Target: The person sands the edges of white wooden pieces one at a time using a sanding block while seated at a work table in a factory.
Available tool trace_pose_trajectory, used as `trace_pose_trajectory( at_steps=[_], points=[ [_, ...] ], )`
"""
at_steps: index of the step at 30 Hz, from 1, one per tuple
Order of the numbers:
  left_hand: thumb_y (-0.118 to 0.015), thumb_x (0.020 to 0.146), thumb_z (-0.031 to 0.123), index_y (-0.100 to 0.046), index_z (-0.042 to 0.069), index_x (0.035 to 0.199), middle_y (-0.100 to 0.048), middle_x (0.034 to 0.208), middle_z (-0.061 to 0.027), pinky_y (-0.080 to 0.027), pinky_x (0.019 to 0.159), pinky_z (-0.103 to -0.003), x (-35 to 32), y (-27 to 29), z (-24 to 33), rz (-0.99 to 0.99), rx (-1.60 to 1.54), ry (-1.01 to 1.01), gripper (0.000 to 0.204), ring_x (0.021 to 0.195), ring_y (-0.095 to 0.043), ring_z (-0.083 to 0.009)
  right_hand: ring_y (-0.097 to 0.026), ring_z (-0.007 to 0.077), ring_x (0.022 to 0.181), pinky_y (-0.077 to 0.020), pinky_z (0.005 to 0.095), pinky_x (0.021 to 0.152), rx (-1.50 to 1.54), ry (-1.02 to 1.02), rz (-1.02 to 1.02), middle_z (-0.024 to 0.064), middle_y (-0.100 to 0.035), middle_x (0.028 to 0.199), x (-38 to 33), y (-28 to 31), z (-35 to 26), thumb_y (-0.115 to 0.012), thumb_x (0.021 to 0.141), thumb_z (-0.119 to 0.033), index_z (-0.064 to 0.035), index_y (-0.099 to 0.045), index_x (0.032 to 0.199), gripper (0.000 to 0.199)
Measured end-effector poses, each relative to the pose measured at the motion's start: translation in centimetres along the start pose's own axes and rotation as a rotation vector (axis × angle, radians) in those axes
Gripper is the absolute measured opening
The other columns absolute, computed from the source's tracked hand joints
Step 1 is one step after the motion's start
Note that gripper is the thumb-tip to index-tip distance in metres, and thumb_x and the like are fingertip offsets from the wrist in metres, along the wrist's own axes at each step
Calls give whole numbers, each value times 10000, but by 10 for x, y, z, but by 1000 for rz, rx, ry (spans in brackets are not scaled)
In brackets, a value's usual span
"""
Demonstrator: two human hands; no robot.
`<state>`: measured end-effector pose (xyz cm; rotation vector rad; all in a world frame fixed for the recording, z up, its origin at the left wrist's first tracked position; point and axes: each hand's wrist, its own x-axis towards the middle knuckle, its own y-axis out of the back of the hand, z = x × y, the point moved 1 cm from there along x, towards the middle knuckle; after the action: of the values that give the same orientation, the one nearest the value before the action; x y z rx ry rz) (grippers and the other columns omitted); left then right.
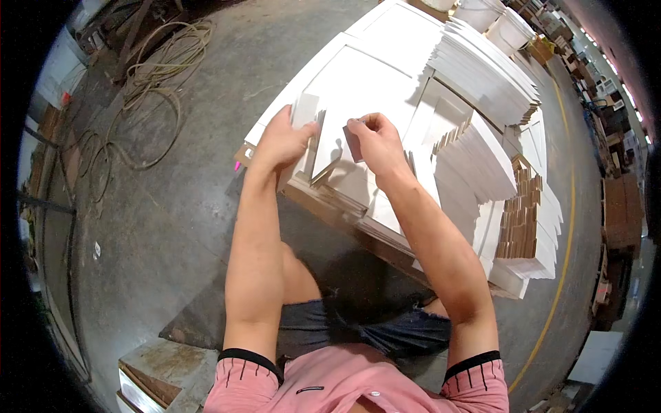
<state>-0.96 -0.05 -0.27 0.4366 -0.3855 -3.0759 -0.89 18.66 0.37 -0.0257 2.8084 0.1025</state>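
My left hand (281, 141) is closed around a narrow white board (306, 107), which it holds on edge over the near left part of a white-panel stack. Between the fingers and thumb of my right hand (383, 146) is a small dark, flat rectangular piece (352, 144); its material cannot be made out. That piece is apart from the board, a short way to its right. Beneath both hands lie large white panels (358, 65) with raised borders. A narrow strip (325, 172) rests near the stack's front edge, below and between my hands.
Rows of thin white pieces (482, 62) lean together on the right of the stack, with more bundles (530, 220) nearer. White buckets (511, 31) stand at the far right. A coiled hose (172, 62) lies on the floor at left. A box-like block (169, 365) sits at lower left.
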Motion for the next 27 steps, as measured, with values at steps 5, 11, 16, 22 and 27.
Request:
trace_pose_trajectory(
  at_steps=[5,11,16,22,27],
  points=[
    [-643,885,195,-573,-39,1239,-667,1130,-188,-510,888,-397,-10,7,2,-71,74,47,429,1028,-648,-265,-578,134,722,-482,286,637,348,-125,-53,28,-614,878,-15,-18,12,-635,961,-220,-90,-554,1020,164],
    [-633,896,231,-585,-22,1220,-680,1016,-135,-520,786,-364,-8,0,3,-97,132,-5,414,892,-643,-216,-569,127,709,-469,280,622,241,-39,-160,31,-609,845,-10,-20,3,-629,965,-209,-75,-541,1032,173],
    [-637,894,247,-587,-29,1229,-685,1016,-129,-520,772,-349,-10,-6,8,-47,57,-32,437,883,-643,-202,-565,138,672,-467,287,603,253,8,-76,58,-624,812,-6,-16,11,-638,940,-238,-42,-556,1024,229],
    [-654,942,233,-591,-21,1248,-667,1020,-50,-502,753,-285,-19,5,-4,-139,-39,-55,402,874,-602,-118,-542,114,824,-454,266,716,499,-40,-74,26,-581,915,-36,-42,15,-611,967,-196,-79,-532,1019,150],
    [-615,960,212,-574,-31,1220,-672,1057,-92,-512,767,-302,-31,-9,21,-137,48,-7,358,902,-628,-142,-516,90,815,-446,252,714,559,-16,-76,33,-563,953,-36,-41,17,-569,1006,-223,-89,-498,1017,152]
  ],
)
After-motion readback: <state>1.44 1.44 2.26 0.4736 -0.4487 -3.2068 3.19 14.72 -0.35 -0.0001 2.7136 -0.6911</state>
